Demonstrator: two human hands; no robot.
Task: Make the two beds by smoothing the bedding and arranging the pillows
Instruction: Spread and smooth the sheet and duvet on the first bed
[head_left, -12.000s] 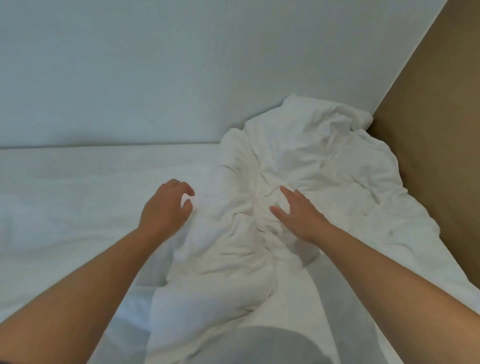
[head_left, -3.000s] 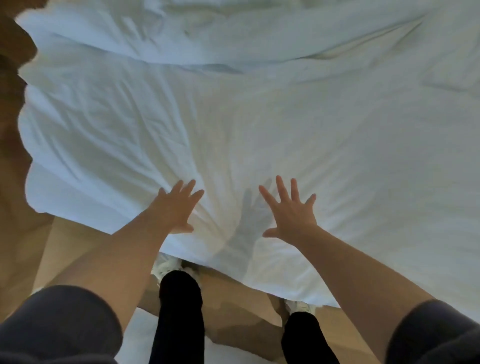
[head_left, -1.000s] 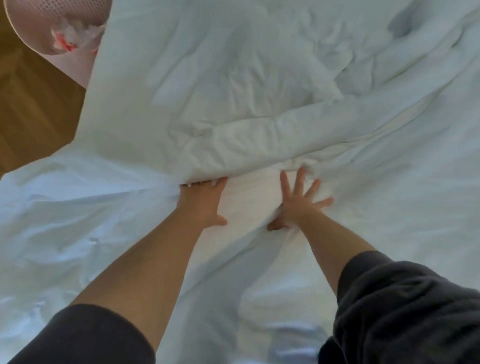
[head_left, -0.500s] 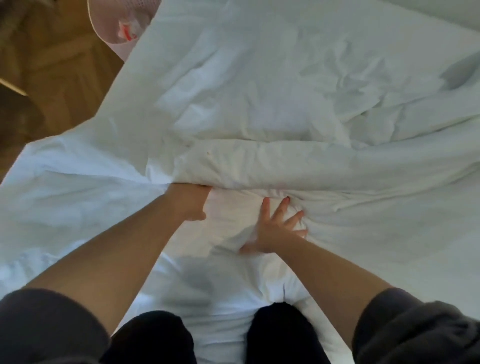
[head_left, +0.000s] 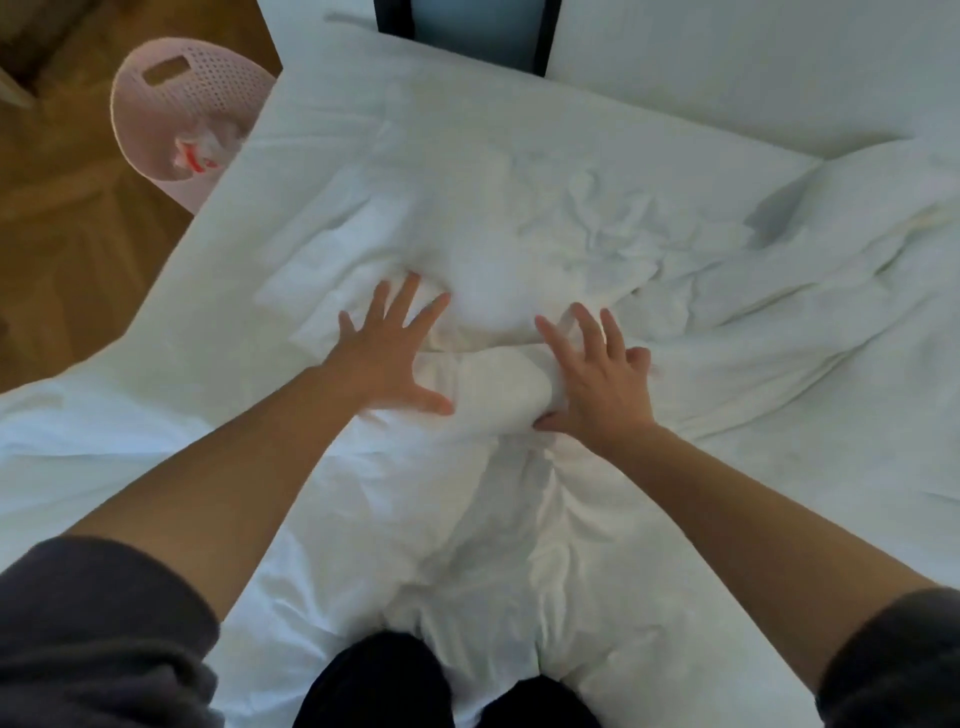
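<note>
Fingers (head_left: 410, 296) splaying apart, left hand (head_left: 387, 358) and right hand (head_left: 597, 384) pressing flat on rumpled white cotton duvet (head_left: 519, 218); pink perforated plastic basket (head_left: 171, 93) beside bed.

White duvet (head_left: 571, 218) lies rumpled, creased across the bed.

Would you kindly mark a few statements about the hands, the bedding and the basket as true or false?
1. The left hand and the right hand both lie with fingers spread on the crumpled white duvet. True.
2. The right hand holds a pillow up in the air. False: it rests flat on the duvet, lifting nothing.
3. The pink perforated plastic basket stands on the duvet. False: it stands on the brown wooden floor.
4. The basket holds something white and red. True.
</note>
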